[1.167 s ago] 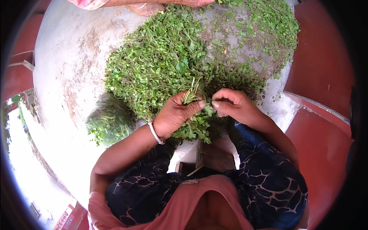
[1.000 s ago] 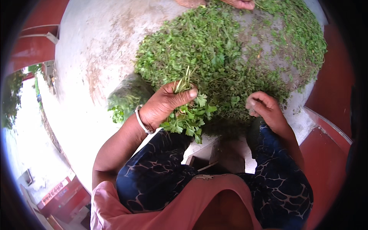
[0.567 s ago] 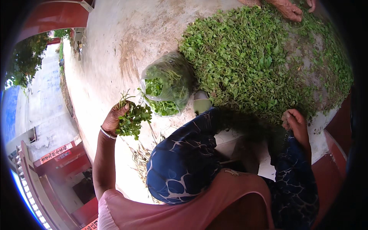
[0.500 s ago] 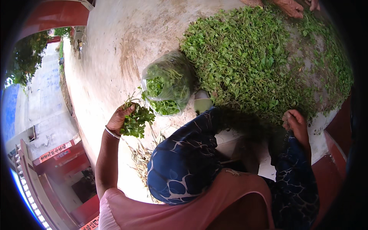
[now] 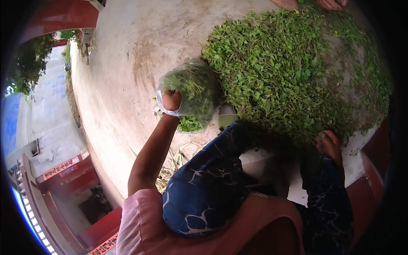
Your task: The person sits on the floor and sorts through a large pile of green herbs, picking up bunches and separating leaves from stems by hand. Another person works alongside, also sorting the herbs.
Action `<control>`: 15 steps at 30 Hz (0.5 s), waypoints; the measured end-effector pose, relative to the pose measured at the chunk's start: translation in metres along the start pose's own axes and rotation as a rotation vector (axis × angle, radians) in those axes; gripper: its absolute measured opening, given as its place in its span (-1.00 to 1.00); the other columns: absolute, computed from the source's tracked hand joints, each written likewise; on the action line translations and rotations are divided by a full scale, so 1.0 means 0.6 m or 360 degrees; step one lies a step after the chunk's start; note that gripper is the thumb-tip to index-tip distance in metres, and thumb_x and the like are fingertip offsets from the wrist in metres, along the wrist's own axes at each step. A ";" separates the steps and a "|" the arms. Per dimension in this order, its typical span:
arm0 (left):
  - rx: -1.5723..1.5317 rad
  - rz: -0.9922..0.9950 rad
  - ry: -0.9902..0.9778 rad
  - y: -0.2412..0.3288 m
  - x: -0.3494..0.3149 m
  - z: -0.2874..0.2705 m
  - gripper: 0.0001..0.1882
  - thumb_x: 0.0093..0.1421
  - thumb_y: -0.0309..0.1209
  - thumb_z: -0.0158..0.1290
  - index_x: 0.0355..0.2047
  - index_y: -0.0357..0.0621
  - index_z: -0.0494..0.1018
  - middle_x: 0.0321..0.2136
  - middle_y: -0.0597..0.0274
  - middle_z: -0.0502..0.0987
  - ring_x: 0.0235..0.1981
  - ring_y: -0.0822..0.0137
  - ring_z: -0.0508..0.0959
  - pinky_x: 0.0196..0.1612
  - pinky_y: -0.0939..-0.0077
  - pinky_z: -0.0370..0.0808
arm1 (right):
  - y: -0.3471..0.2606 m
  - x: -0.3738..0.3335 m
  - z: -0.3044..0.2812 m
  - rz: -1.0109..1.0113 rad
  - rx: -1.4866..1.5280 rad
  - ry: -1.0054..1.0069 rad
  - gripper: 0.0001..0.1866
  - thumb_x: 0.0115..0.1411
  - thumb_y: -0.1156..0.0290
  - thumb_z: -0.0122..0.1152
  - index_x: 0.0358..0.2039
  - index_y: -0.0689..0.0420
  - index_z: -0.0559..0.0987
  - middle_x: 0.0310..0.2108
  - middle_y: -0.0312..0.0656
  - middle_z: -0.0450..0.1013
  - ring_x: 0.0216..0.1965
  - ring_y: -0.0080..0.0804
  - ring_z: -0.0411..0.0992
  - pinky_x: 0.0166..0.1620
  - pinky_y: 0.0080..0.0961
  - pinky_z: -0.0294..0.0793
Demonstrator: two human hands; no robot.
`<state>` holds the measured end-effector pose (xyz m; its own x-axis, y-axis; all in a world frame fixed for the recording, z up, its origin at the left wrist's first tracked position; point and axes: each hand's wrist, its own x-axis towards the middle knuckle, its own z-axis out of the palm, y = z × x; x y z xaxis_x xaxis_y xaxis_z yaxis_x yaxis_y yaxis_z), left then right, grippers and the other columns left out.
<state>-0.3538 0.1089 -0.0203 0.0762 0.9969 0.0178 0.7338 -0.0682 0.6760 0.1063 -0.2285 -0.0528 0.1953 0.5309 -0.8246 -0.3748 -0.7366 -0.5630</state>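
Observation:
My left hand (image 5: 171, 101) reaches into the mouth of a clear plastic bag (image 5: 197, 85) that is stuffed with leafy greens. Its fingers are hidden inside the bag, so I cannot see their grip. Over by my right knee, my right hand (image 5: 328, 142) is curled, its fingers drawn in. Whatever lies in its fingers, if anything, does not show. It is at the near edge of a wide, loose pile of green leafy stems (image 5: 272, 68) spread on the ground.
My knee in blue patterned cloth (image 5: 199, 182) rises between my arms. A shoe tip (image 5: 227, 117) shows between bag and pile. Dry stalks (image 5: 178, 159) lie under my left forearm. Another person's skin (image 5: 333, 4) shows at the top right edge. Concrete (image 5: 123, 85) stretches to the left.
My left hand has moved right and up from beside the bag into its mouth. The bunch of leaves it held is out of sight. My right hand has shifted slightly down.

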 end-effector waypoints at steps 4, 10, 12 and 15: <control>-0.0567 -0.0317 -0.0085 0.011 -0.015 0.001 -0.66 0.10 -0.57 -0.03 -0.08 -0.27 0.33 -0.29 0.16 0.52 -0.32 0.31 0.53 -0.26 0.53 0.47 | 0.017 0.008 -0.018 -0.0062 0.0106 -0.0102 -0.77 0.25 0.28 0.01 -0.18 0.14 0.46 -0.37 -0.23 0.46 -0.49 -0.57 0.40 -0.46 -0.60 0.37; -0.0891 -0.0732 -0.0395 0.094 -0.037 -0.100 -0.67 0.17 -0.45 -0.02 -0.05 -0.27 0.34 -0.26 0.17 0.51 -0.37 0.38 0.53 -0.34 0.57 0.47 | 0.021 0.009 -0.009 -0.0083 0.0142 -0.0111 -0.75 0.24 0.28 0.03 -0.15 0.14 0.44 -0.37 -0.23 0.45 -0.50 -0.57 0.39 -0.47 -0.60 0.36; -0.0717 -0.0783 -0.0375 0.097 -0.032 -0.111 -0.66 0.22 -0.41 -0.07 0.00 -0.24 0.32 -0.22 0.20 0.50 -0.30 0.37 0.53 -0.32 0.57 0.48 | 0.013 -0.001 -0.005 -0.0035 0.0201 -0.0032 -0.75 0.24 0.28 0.03 -0.14 0.14 0.43 -0.37 -0.25 0.44 -0.49 -0.58 0.39 -0.46 -0.60 0.37; -0.0636 -0.0814 -0.0291 0.123 -0.035 -0.116 -0.63 0.22 -0.42 -0.08 0.04 -0.21 0.29 -0.19 0.21 0.50 -0.22 0.38 0.53 -0.27 0.52 0.49 | 0.016 -0.002 -0.015 -0.0004 0.0234 -0.0048 -0.74 0.26 0.26 0.02 -0.13 0.14 0.43 -0.37 -0.26 0.44 -0.46 -0.58 0.40 -0.44 -0.60 0.38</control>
<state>-0.3483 0.0857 0.0803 -0.0759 0.8749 -0.4782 0.4043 0.4654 0.7873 0.1106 -0.2398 -0.0577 0.1703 0.5468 -0.8198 -0.5033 -0.6670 -0.5494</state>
